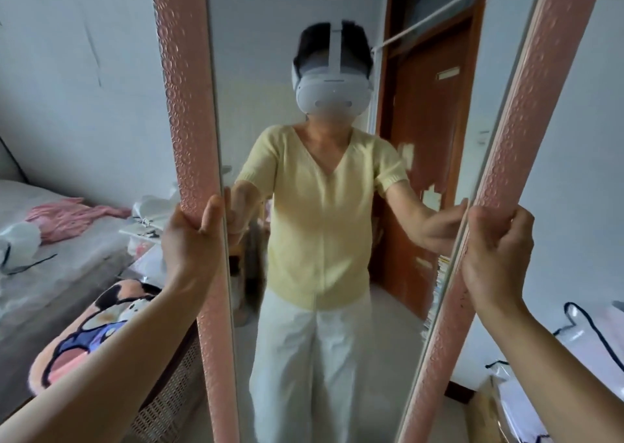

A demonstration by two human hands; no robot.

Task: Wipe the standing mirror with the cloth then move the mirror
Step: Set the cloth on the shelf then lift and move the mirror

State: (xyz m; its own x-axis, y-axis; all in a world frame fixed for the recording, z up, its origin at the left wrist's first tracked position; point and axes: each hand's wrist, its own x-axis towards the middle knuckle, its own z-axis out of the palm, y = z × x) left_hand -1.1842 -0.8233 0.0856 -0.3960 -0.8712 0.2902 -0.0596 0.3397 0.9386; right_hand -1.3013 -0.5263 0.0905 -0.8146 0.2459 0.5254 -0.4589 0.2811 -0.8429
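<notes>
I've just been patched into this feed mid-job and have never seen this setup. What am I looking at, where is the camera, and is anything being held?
There is no machine here: a person works with bare hands, and the single picture comes from a wide-angle camera worn on their head, looking forward and down. The tall thing in front is the standing mirror with a pink textured frame; the figure in the glass is only the wearer's reflection. The left hand grips the frame's left side, the right hand grips its right side. No cloth shows in either hand. To the left is a bed with a pink fabric lying on it.
</notes>
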